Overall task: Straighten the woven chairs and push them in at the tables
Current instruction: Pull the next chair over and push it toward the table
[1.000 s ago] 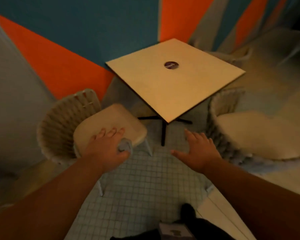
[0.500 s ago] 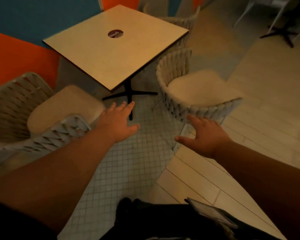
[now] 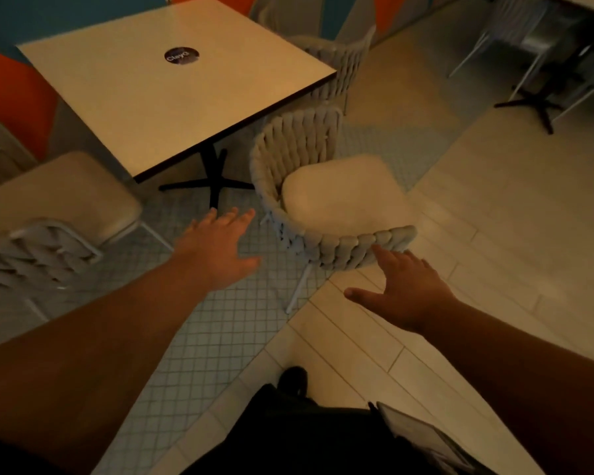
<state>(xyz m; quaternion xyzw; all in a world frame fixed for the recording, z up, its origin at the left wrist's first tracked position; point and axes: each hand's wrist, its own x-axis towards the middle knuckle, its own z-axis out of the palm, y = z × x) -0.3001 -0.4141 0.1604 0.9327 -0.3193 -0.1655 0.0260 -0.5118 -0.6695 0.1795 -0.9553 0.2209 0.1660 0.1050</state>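
Three woven chairs (image 3: 326, 200) (image 3: 45, 214) (image 3: 336, 66), one square table (image 3: 172, 97), two hands (image 3: 220, 245) (image 3: 405, 289)

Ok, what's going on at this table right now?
A person is tidying chairs. Both hands are open and empty: the right hand reaches for the woven arm of the right chair, fingertips at or near it; the left hand hovers over the floor. That chair sits angled, not pushed under the table.

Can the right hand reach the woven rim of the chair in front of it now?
Probably yes: the right hand is open just below the chair, fingertips almost at its woven rim, nothing between.
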